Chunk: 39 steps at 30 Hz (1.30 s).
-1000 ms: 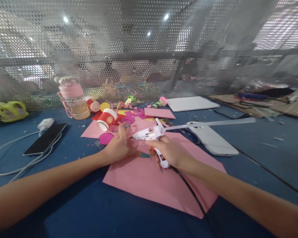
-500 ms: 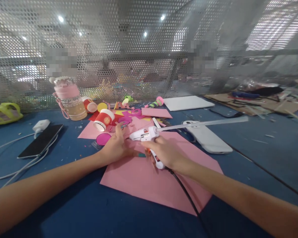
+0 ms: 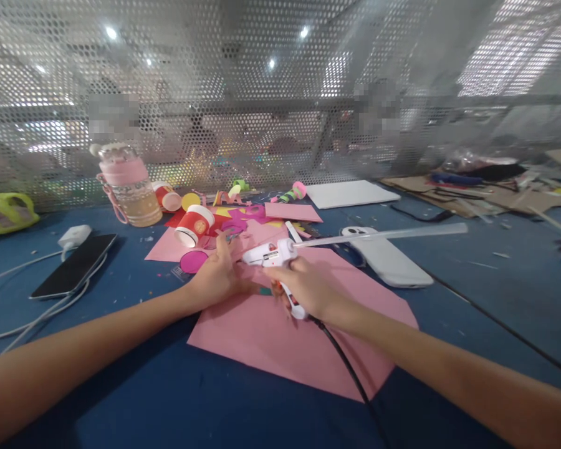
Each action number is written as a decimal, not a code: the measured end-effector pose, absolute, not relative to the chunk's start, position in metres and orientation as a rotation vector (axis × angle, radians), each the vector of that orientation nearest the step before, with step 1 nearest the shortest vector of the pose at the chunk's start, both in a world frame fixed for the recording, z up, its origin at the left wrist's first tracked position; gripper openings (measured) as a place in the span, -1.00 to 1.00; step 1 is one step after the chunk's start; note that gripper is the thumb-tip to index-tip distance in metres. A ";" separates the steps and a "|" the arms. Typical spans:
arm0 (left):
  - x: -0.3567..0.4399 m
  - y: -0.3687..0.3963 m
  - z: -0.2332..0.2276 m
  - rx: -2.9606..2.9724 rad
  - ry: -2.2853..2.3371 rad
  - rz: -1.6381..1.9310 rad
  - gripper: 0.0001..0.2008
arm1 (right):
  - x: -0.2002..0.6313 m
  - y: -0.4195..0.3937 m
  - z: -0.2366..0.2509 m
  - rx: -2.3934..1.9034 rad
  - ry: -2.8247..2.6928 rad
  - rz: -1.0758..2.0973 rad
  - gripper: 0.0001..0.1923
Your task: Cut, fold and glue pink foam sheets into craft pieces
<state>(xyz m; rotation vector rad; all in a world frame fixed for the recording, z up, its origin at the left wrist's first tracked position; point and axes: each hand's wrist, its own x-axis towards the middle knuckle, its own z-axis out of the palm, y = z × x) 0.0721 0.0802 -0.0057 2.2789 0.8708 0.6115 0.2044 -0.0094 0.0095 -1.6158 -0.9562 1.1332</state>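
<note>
My right hand (image 3: 303, 290) is closed around a white hot glue gun (image 3: 266, 254) with a long clear glue stick (image 3: 378, 235) out of its back. Its nozzle points left, beside my left hand (image 3: 215, 279). That hand rests on pink paper (image 3: 280, 343), thumb stretched to the right below the gun and fingers pointing away. Between thumb and fingers there is a gap; the fingertips are partly hidden. A magenta paper disc (image 3: 193, 262) lies left of this hand, and a red-and-white paper cup (image 3: 195, 226) lies on its side just beyond.
A pink-lidded bottle (image 3: 129, 187), a black phone (image 3: 75, 265) and a white charger (image 3: 75, 237) stand or lie left. Paper cut-outs (image 3: 243, 218) are heaped behind the hands. At right are a white phone (image 3: 393, 259) and cardboard scraps (image 3: 486, 193). The gun's black cord (image 3: 348, 368) runs toward me.
The whole view has shifted slightly. My right hand and the glue gun have tilted or moved a little; my left hand stays in place on the paper.
</note>
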 end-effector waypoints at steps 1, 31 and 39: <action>0.072 0.081 -0.006 2.286 0.876 0.616 0.03 | 0.205 -0.009 0.010 -1.615 -0.964 1.134 -0.68; 0.072 0.082 -0.006 2.298 0.882 0.623 0.01 | 0.205 -0.011 0.009 -1.647 -1.016 1.071 -0.70; 0.072 0.078 -0.002 2.295 0.952 0.621 0.06 | 0.219 -0.012 0.009 -1.683 -0.871 0.982 -0.74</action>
